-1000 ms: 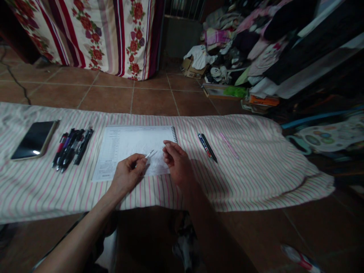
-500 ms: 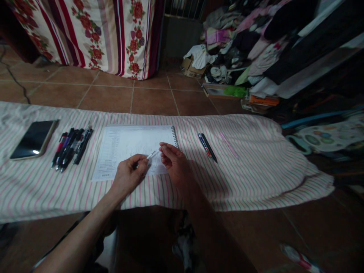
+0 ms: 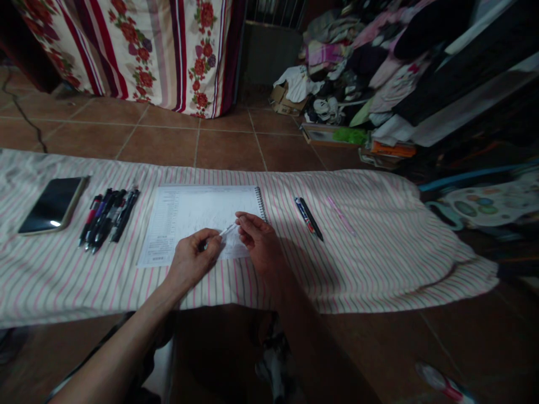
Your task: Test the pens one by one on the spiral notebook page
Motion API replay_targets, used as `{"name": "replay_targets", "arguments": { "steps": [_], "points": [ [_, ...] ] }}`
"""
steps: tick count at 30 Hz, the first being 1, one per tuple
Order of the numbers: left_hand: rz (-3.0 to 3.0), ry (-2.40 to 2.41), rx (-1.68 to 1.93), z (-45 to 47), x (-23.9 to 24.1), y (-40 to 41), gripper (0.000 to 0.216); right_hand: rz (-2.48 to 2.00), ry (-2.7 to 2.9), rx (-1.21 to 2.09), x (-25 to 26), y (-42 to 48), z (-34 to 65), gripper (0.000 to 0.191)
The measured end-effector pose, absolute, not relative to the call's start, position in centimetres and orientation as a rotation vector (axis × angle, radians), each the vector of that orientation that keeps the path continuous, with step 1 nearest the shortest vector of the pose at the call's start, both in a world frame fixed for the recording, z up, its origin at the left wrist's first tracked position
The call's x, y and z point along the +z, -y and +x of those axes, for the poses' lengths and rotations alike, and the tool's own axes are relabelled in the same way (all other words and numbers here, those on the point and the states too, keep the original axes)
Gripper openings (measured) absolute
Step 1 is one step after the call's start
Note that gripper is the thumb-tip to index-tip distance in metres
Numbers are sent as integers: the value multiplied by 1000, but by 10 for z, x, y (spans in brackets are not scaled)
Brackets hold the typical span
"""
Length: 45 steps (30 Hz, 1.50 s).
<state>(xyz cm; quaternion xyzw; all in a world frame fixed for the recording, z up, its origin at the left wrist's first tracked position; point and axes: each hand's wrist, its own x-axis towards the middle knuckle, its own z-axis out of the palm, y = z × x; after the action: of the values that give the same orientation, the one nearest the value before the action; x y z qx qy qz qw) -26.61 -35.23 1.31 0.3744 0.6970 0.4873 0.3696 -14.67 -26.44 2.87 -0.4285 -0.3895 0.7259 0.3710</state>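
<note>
Above a spiral notebook (image 3: 189,205) with a printed page, both of my hands are closed on one slim white pen (image 3: 228,229). My left hand (image 3: 196,249) grips its lower left end, where a dark bit shows between the fingers. The fingertips of my right hand (image 3: 257,235) pinch the upper right end. Right of the notebook, two dark pens (image 3: 309,219) lie side by side, one with a red and blue pattern. Farther right lies a thin pink pen (image 3: 341,216). Several dark pens (image 3: 108,219) are grouped left of the notebook.
A phone (image 3: 53,205) lies at the left on the striped cloth (image 3: 387,241) covering the table. Beyond it are the tiled floor (image 3: 164,137), a floral curtain (image 3: 160,56) and a heap of clothes (image 3: 337,62) with a cardboard box (image 3: 286,101).
Both hands keep their grip on the white pen, which has turned slightly between them. The whole view has shifted a little; the other objects lie as before.
</note>
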Motion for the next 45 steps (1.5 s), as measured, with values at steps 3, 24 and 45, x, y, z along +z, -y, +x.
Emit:
{"name": "replay_targets", "arguments": {
  "steps": [3, 24, 45],
  "points": [
    [963, -1791, 1247, -266, 13, 353, 26, -1090, 1012, 1862, 28, 264, -146, 24],
    [1008, -1815, 1226, -267, 11, 353, 28, -1088, 1223, 1751, 26, 266, -145, 20],
    [975, -1773, 1208, -264, 20, 351, 26, -1074, 1358, 1702, 21, 269, -150, 22]
  ]
}}
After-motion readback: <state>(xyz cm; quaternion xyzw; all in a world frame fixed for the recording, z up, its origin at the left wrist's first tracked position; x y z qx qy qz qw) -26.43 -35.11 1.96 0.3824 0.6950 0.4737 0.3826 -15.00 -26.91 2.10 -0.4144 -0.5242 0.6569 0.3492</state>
